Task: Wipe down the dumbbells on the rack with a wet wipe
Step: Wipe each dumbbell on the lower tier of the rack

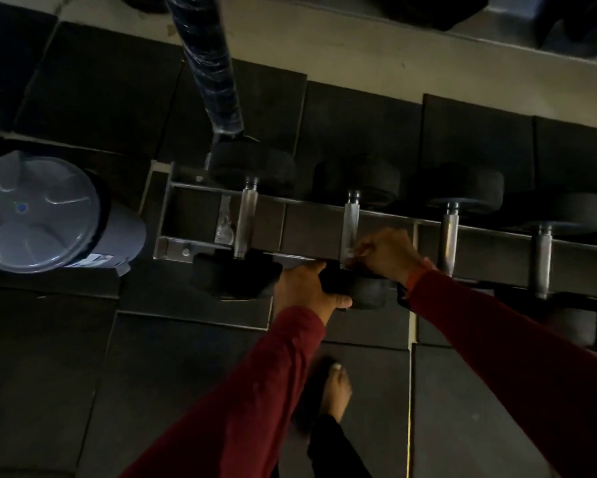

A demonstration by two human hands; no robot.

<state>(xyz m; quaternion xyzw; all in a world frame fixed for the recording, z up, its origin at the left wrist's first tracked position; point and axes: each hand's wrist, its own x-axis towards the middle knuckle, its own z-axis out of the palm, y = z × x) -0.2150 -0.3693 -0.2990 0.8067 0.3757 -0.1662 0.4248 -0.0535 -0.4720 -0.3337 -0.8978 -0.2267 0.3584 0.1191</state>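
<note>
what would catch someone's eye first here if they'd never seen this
Two red-sleeved arms reach in from below to the second dumbbell on the rack: the left hand grips its near head, the right hand works at its chrome handle. A grey lidded bin stands at the left.

Dark red sleeves [255,391] on both arms, deep maroon in this dim light, with a flash of brighter orange-red cuff [418,276] at the right wrist. The dumbbells [352,215] show matte black heads and shiny silver handles. The rack [386,212] rails gleam a dull steel grey. Over to the left, a bin [48,215] in pale grey-blue, its lid ribbed with spoke-like ridges and a small blue dot in the middle, a black band below the lid. The floor mats [66,357] are charcoal black squares with thin pale seams; beyond them a strip of light beige floor [393,53]. A black pole [205,63], wrapped in glinting clear film, slants in from above. Black trouser leg [335,450] below.
</note>
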